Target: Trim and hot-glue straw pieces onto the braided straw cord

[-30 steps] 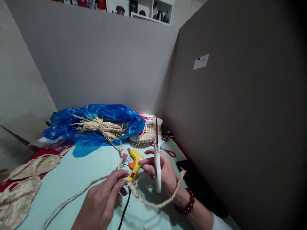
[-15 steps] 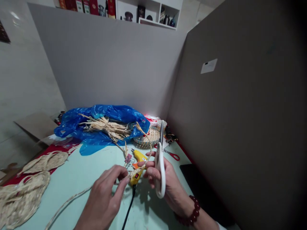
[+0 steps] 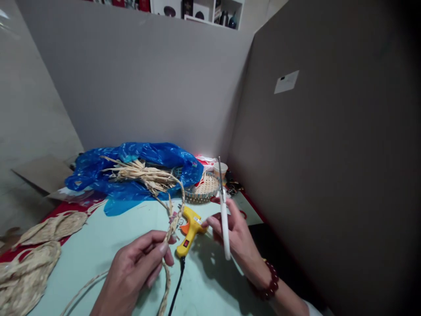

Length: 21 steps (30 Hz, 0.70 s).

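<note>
My left hand [image 3: 138, 263] pinches a braided straw cord [image 3: 182, 197] between thumb and fingers. One end of the cord arches up above the hand, and another length hangs below it. White-handled scissors [image 3: 224, 224] stand upright in my right hand [image 3: 235, 237], blades pointing up. They are seen edge-on, so how far the blades part does not show. A yellow glue gun [image 3: 189, 232] with an orange trigger lies on the table between my hands, its black cable running toward me.
A blue plastic bag [image 3: 158, 151] holds a bundle of dried husks [image 3: 141, 173] at the back. Near it are a round woven basket [image 3: 204, 188] and a paper cup [image 3: 221, 168]. Woven straw pieces [image 3: 36, 272] lie at left. Grey partitions [image 3: 148, 79] rise behind and at right.
My left hand has drawn the cord left and slightly down, away from my right hand, which no longer touches it. The scissors have turned edge-on, and more of the glue gun shows.
</note>
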Available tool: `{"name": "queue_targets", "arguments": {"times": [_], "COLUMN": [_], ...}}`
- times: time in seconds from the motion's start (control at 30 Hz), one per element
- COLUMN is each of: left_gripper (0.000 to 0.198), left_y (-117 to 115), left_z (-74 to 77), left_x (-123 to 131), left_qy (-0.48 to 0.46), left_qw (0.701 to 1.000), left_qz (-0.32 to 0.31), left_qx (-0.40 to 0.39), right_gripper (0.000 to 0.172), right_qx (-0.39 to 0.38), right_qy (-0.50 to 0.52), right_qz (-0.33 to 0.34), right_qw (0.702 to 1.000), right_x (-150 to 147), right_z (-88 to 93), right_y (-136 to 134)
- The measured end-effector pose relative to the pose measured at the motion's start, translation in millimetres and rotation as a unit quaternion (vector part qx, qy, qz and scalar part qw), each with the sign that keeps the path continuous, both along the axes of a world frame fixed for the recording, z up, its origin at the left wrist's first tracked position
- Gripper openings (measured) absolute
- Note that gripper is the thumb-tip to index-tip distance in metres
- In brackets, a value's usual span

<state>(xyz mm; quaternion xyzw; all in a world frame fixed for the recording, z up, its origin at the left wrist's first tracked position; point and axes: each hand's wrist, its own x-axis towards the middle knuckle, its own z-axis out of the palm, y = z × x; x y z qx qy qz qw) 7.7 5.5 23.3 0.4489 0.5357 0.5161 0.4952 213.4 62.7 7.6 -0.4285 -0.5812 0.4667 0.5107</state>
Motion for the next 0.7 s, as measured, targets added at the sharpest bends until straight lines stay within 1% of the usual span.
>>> {"name": "queue_targets", "arguments": {"times": [0.03,0.07,0.1,0.17,0.2,0.23,0.3,0.4,0.5,0.63,0.7], "left_gripper": [0.029,0.028,0.028,0.032,0.035,0.037,0.038,0.035,0.032,0.026,0.027], "left_y": [0.3,0.6,0.9,1.8,2.2,2.4,2.2,-0.1,-4.3,-11.0,-13.4], "left_z": [1.7,3.0,3.8,3.3,2.2,0.6,-2.7,-3.5,2.6,13.4,15.6], "left_x": [-2.3,-4.7,-7.2,-12.3,-14.6,-16.7,-19.2,-17.9,-10.4,2.2,6.2], "left_qy": [-0.022,-0.044,-0.063,-0.092,-0.102,-0.109,-0.114,-0.091,-0.055,0.009,0.042], "left_qw": [0.999,0.998,0.996,0.991,0.989,0.987,0.984,0.985,0.986,0.978,0.974], "left_qz": [0.026,0.049,0.069,0.099,0.111,0.121,0.137,0.146,0.149,0.201,0.217], "left_qx": [-0.002,-0.005,-0.005,-0.004,-0.003,0.0,0.009,0.031,0.047,0.056,0.058], "right_gripper": [0.038,0.035,0.034,0.035,0.038,0.04,0.047,0.051,0.052,0.063,0.07], "right_qx": [0.053,0.117,0.185,0.317,0.368,0.4,0.429,0.437,0.44,0.452,0.456], "right_qy": [-0.071,-0.139,-0.204,-0.308,-0.347,-0.381,-0.436,-0.486,-0.502,-0.508,-0.509], "right_qz": [-0.02,-0.031,-0.028,-0.005,-0.003,0.001,0.0,-0.005,-0.021,-0.035,-0.038], "right_qw": [0.996,0.983,0.961,0.897,0.863,0.833,0.791,0.757,0.745,0.733,0.729], "right_x": [5.2,9.9,13.9,18.7,19.4,19.2,17.6,15.6,16.2,18.4,19.4], "right_z": [-0.5,-1.3,-2.6,-6.0,-7.9,-9.7,-12.2,-12.9,-11.3,-9.8,-9.9], "right_y": [-0.9,-1.8,-2.8,-4.3,-5.0,-5.6,-6.4,-6.2,-5.0,-3.9,-3.6]}}
